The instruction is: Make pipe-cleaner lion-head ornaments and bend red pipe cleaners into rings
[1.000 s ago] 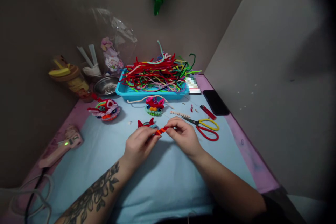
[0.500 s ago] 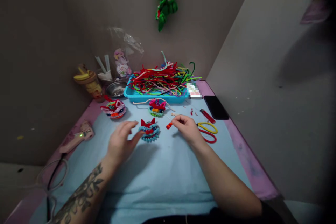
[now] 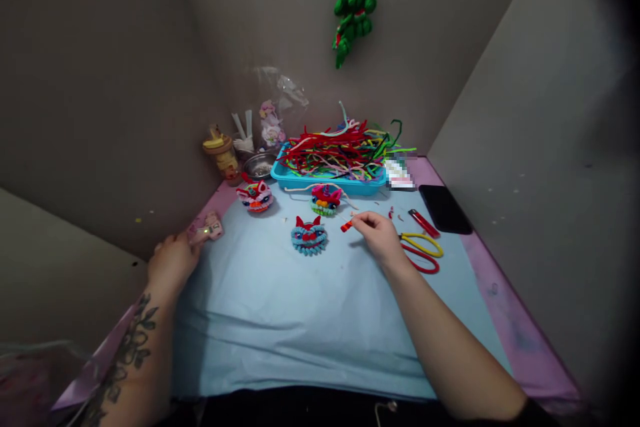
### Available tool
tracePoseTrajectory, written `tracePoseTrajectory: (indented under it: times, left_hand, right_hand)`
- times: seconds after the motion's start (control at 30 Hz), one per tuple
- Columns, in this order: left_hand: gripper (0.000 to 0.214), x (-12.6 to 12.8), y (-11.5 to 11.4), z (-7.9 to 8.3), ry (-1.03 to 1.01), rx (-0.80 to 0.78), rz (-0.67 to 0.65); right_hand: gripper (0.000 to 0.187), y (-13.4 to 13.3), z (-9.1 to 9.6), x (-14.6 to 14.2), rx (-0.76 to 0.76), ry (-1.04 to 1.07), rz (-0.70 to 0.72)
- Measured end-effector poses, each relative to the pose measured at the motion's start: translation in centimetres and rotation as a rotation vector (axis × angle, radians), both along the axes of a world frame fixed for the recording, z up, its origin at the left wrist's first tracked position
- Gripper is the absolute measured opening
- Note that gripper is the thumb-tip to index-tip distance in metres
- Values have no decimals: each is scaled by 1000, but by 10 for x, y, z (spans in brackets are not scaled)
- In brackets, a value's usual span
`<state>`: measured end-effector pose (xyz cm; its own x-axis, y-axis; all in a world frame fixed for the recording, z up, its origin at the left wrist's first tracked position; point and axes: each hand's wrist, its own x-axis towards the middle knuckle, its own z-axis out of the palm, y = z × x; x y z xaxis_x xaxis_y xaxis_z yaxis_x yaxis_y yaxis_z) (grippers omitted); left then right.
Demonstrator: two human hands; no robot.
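At the left table edge my left hand point(image 3: 173, 260) is closed over the handle end of a pink glue gun point(image 3: 214, 227); a small light glows on its body. My right hand point(image 3: 377, 235) pinches a short red-and-orange piece of pipe cleaner point(image 3: 347, 227) above the cloth. Left of that piece lies a blue lion head point(image 3: 309, 238) with red ears and nose, made of fuzzy pipe cleaner. Two more such heads sit behind it: a multicoloured one point(image 3: 326, 200) and a pink-and-red one point(image 3: 256, 197).
A blue tray point(image 3: 325, 187) heaped with pipe cleaners stands at the back. Scissors point(image 3: 425, 263), a red lighter point(image 3: 423, 223) and a black phone point(image 3: 445, 209) lie at right. A metal bowl point(image 3: 260, 167) and a yellow-lidded cup point(image 3: 223, 159) stand back left. Walls enclose the table.
My left hand has left the blue lion head and moved left onto the glue gun. My right hand still pinches the red-and-orange piece. The view has shifted left.
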<state>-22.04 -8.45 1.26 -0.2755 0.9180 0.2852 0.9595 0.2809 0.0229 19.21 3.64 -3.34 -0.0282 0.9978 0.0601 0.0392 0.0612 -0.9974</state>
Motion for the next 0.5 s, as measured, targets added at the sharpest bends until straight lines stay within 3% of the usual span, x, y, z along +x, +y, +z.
tracePoseTrajectory:
  times: [0.1, 0.23, 0.5]
  left_hand:
    - [46, -9, 5, -4, 184, -41, 16]
    - [47, -21, 21, -5, 215, -58, -62]
    - [49, -24, 30, 5, 50, -161, -97]
  right_hand:
    - [24, 0, -1, -1, 10, -5, 1]
    - [25, 0, -2, -1, 24, -31, -8]
    - [24, 1, -3, 0, 54, -88, -19]
